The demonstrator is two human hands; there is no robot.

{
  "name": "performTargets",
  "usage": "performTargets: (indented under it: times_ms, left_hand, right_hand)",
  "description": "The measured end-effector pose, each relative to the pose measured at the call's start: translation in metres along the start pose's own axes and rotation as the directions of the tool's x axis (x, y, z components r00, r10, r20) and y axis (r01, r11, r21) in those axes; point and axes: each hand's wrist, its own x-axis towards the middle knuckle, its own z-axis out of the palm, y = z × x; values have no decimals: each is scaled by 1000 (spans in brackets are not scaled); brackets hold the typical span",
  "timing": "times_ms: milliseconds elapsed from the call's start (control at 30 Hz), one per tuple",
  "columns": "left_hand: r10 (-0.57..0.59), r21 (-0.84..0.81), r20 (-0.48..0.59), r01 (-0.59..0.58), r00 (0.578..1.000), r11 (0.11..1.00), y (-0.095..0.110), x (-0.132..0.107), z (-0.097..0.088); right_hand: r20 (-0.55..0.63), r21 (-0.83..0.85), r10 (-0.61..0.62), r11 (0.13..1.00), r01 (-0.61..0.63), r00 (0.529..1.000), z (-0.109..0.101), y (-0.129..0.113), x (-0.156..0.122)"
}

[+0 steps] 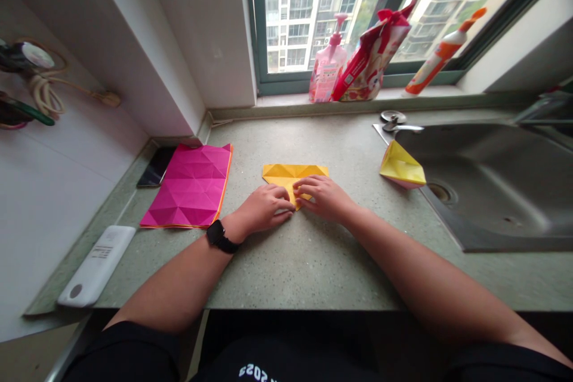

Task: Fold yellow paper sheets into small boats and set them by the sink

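A folded sheet of yellow-orange origami paper (286, 174) lies on the speckled countertop (308, 268), its lower point running in between my hands. My left hand (264, 209) has its fingertips on the paper's lower tip. My right hand (322, 197) rests on the paper's right side, hiding most of the lower part. To the left lies a magenta sheet (190, 188) with a creased triangular pattern and orange edges. A small yellow folded paper piece (401, 166) with a pink underside sits on the sink's edge. A black watch (221, 236) circles my left wrist.
A black phone (156, 167) lies beyond the magenta sheet, and a white power bank (96, 265) lies near the left wall. A steel sink (487, 185) with a tap (398, 128) fills the right. A pink pump bottle (329, 59), a red bag (371, 54) and an orange bottle (441, 54) stand on the windowsill.
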Motion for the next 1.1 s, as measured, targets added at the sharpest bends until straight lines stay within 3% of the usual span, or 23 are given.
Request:
performTargets:
  times_ms: [300, 500, 767, 933, 1100]
  left_hand:
    - [-82, 75, -25, 84, 996, 994, 5, 0, -4]
    - [-169, 114, -67, 176, 983, 978, -4, -3, -7]
    - [-354, 213, -170, 385, 920, 898, -20, -8, -10]
    - [-386, 260, -280, 456, 879, 851, -24, -11, -7]
    - [-419, 311, -298, 502, 858, 807, -25, -13, -2]
  right_hand:
    - [-23, -13, 10, 1000, -10, 1000, 5, -1, 1]
    - [-30, -12, 14, 1000, -14, 999, 5, -2, 0]
    - [-17, 4, 17, 1000, -17, 1000, 6, 0, 0]
    - [-13, 4, 27, 1000, -27, 1000, 7, 0, 0]
    - [-1, -1, 23, 1000, -23, 1000, 5, 0, 0]
